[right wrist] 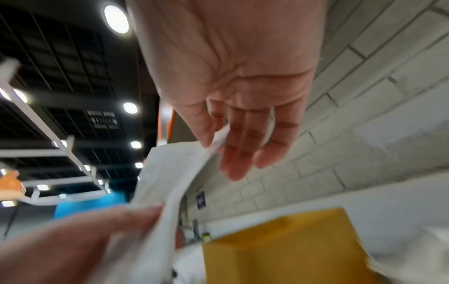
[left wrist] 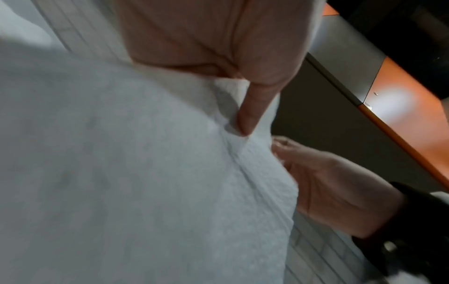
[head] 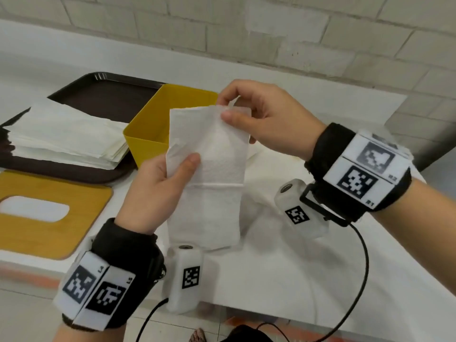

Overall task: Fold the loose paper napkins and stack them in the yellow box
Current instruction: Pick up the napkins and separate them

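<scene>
While hands point(head: 158, 191) grip napkin point(head: 209, 154): tags illegible.

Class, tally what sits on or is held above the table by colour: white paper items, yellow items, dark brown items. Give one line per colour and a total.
White: 2, the held napkin and the napkin stack
Yellow: 2, the yellow box and the yellow lid
Dark brown: 1, the tray
Total: 5
</scene>
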{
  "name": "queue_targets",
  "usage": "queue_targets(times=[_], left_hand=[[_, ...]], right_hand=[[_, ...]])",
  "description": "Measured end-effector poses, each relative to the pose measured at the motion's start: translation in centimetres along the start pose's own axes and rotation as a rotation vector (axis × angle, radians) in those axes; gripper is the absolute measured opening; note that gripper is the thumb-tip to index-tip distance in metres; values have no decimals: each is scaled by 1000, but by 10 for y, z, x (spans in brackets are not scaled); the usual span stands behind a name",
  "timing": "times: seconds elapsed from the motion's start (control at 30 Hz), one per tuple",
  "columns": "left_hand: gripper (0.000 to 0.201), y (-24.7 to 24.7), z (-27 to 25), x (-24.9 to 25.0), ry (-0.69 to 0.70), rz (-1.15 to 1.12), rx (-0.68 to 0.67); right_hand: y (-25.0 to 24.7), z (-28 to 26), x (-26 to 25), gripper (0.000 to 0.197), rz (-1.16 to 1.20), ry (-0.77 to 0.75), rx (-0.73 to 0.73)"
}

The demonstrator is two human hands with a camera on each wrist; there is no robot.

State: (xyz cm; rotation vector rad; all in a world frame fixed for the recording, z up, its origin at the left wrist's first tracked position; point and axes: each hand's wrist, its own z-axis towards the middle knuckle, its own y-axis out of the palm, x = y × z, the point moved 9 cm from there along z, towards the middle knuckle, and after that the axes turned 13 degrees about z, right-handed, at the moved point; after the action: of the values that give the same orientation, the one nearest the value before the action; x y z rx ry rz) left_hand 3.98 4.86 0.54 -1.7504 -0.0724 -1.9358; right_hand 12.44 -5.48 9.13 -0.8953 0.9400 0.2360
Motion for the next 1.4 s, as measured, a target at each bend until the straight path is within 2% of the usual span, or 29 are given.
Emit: queue_targets(times=[0.07, 0.13, 0.23, 0.3, 0.4, 0.47, 0.63, 0.7, 0.8, 0.87, 0.93, 1.03, 1.1, 1.2, 1.33, 1.4], left_hand=[[15, -14, 1, -12, -28, 66, 72], [19, -30, 0, -22, -53, 114, 145], [23, -44, -3, -32, -98, 159, 206], [24, -47, -6, -37, -125, 133, 221], [26, -48, -8, -40, -140, 123, 214], [26, -49, -9, -40, -136, 135, 216], [17, -55, -8, -40, -103, 133, 258], [29, -58, -6, -38, -70, 164, 277], [58, -60, -4, -36, 12, 137, 266], [76, -61, -4, -31, 76, 103, 261], [82, -60, -4, -24, 139, 108, 251], [63, -50, -4, -13, 205, 293, 218], [48, -39, -6, -7, 187, 319, 176], [31, -23, -8, 1, 125, 174, 116], [26, 5, -13, 18, 38, -149, -62], [25, 15, -15, 19, 14, -199, -122]], right_hand=[[9, 2, 30, 10, -64, 138, -21], [27, 0, 61, 16, -185, 251, -130], [73, -10, 91, 23, -355, 286, -453], [101, -16, 102, 39, -422, 272, -634], [123, -15, 112, 62, -452, 310, -762], [129, -13, 118, 68, -460, 352, -789], [132, -10, 125, 38, -509, 297, -739], [130, -11, 125, 29, -483, 271, -721], [112, -12, 110, 13, -397, 274, -646], [87, -11, 90, 6, -285, 269, -540], [54, -10, 66, 4, -159, 230, -396], [7, -15, 35, 9, 173, 166, -144], [-12, -23, 19, 12, 355, 108, -36], [-16, -31, 9, 10, 454, 84, 16], [-12, -34, 17, 7, 504, 121, 84], [-16, -36, 25, 10, 504, 149, 164]])
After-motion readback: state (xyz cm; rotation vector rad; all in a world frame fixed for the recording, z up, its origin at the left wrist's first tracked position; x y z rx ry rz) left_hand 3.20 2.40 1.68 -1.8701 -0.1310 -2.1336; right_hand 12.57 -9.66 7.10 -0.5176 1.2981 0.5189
